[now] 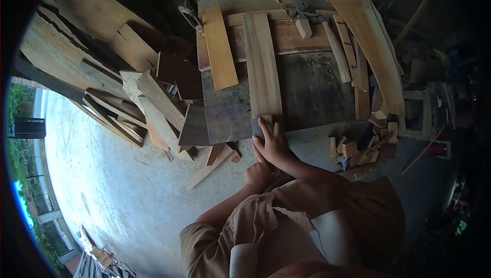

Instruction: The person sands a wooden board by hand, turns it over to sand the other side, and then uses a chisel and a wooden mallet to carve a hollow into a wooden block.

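Both hands at the near end of a long pale board (264, 68) on the workbench.
The board lies lengthwise across the workbench (317, 91), its near end at the front edge, under the hands. Right hand (273, 144): fingers slightly parted, laid over the board's near end and against a dark flat piece (255, 128); whether it grips that piece cannot be determined. Left hand (258, 175): just below the right, fingers curled in, thumb side towards the board; its hold is hidden and cannot be determined. A yellowish board (221, 48) lies to the left, apart from the pale one. A hammer (336, 50) lies to the right, beside narrow strips (360, 63). Wood offcuts (365, 147) are heaped on the floor at right.
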Demonstrator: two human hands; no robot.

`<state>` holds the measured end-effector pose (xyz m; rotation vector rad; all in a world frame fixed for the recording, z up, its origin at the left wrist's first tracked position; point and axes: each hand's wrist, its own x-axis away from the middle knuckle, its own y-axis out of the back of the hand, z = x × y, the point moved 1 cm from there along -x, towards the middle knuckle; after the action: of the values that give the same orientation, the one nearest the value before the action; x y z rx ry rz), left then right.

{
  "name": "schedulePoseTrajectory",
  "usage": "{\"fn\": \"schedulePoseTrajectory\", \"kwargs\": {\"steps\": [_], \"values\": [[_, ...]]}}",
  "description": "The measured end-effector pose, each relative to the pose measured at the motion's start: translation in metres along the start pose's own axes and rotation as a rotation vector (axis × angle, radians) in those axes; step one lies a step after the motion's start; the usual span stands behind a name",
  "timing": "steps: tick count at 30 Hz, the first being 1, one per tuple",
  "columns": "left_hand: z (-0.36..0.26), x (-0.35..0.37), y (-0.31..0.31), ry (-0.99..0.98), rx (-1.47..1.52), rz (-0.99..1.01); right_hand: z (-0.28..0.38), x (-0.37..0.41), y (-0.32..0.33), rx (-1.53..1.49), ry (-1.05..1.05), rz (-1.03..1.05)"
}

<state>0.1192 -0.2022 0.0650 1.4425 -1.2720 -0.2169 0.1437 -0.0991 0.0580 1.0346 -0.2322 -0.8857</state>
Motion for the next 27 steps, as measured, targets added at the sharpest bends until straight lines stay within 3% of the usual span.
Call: {"fn": "schedulePoseTrajectory", "kwargs": {"steps": [3, 7, 8, 9, 10, 15, 17, 22, 27], "values": [[-0.003, -0.028, 0.010, -0.059, -0.128, -0.101, -0.009, -0.030, -0.004, -0.017, 0.000, -0.016], [-0.015, -0.101, 0.065, -0.049, -0.038, -0.159, -0.027, -0.115, -0.011, -0.011, -0.101, -0.006], [-0.017, -0.124, 0.078, -0.080, -0.066, -0.263, -0.033, -0.142, -0.014, -0.004, -0.121, -0.007], [-0.022, -0.148, 0.099, -0.062, -0.032, -0.192, -0.039, -0.170, -0.016, 0.000, -0.143, -0.005], [-0.022, -0.177, 0.110, -0.094, -0.094, -0.288, -0.043, -0.201, -0.016, -0.031, -0.176, -0.022], [-0.052, -0.292, 0.218, -0.030, -0.090, -0.200, -0.073, -0.355, -0.034, -0.053, -0.257, -0.069], [-0.053, -0.331, 0.231, -0.004, -0.106, -0.236, -0.083, -0.395, -0.030, -0.071, -0.235, -0.045], [-0.060, -0.333, 0.239, 0.066, -0.120, -0.288, -0.085, -0.412, -0.033, -0.102, -0.220, -0.065], [-0.054, -0.260, 0.193, 0.011, -0.039, -0.267, -0.069, -0.324, -0.020, -0.053, -0.197, -0.028]]}}
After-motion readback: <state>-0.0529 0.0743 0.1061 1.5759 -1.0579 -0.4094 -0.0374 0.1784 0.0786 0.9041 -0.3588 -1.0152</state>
